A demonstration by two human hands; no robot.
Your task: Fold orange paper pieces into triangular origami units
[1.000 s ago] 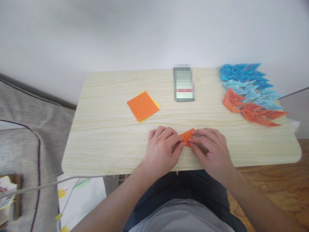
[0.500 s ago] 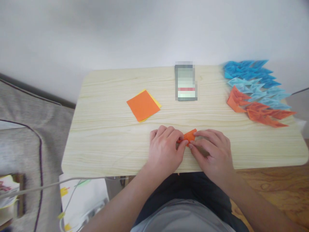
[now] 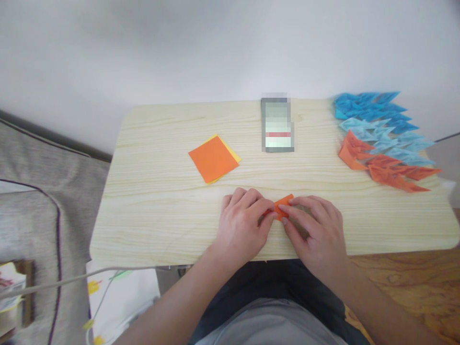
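A small folded orange paper piece (image 3: 282,204) lies on the pale wooden table (image 3: 161,201) near its front edge. My left hand (image 3: 244,225) pinches the piece's left side with curled fingers. My right hand (image 3: 316,230) presses its fingertips on the right side. Both hands rest on the table and cover most of the piece.
A stack of square sheets, orange on top of yellow (image 3: 213,158), lies left of centre. A blurred phone-like rectangle (image 3: 276,125) sits at the back. Rows of folded blue, light blue and orange paper pieces (image 3: 381,134) fill the back right corner. A grey cable (image 3: 53,282) hangs lower left.
The hands have closed slightly tighter over the orange piece, so less of it shows. The view has shifted a little.
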